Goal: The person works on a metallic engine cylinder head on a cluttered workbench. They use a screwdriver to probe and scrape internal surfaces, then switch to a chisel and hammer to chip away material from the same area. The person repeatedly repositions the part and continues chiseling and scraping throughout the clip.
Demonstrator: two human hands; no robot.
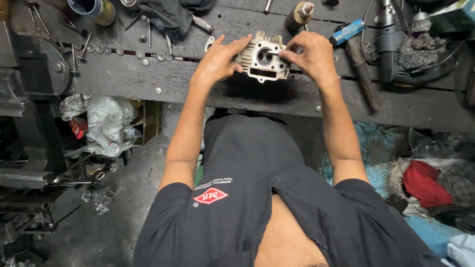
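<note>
A dark, grimy wooden workbench (148, 79) runs across the top of the view, and the person stands at its near edge, arms reaching forward over it; on the bench toward its right end lies a grey electric drill (391, 44) with its cable looped about it, and just left of the drill a hammer (361, 69) rests with its handle pointing toward the near edge; a dark cloth (168, 15) is heaped at the far edge left of centre; a pale metal cylinder head (262, 62), finned at the top and with a round port facing up, sits near the middle of the bench, a little back from the near edge; the left hand (217, 62) presses against the casting's left side, fingers spread along its top, steadying it; the right hand (309, 57) is at the casting's right side, thumb and forefinger pinched together on a small pale part (274, 51) at the port, too small to identify; a small brown bottle (297, 15) stands at the far edge just beyond the right hand; loose washers and bolts (118, 52) are scattered along the left half of the bench.
</note>
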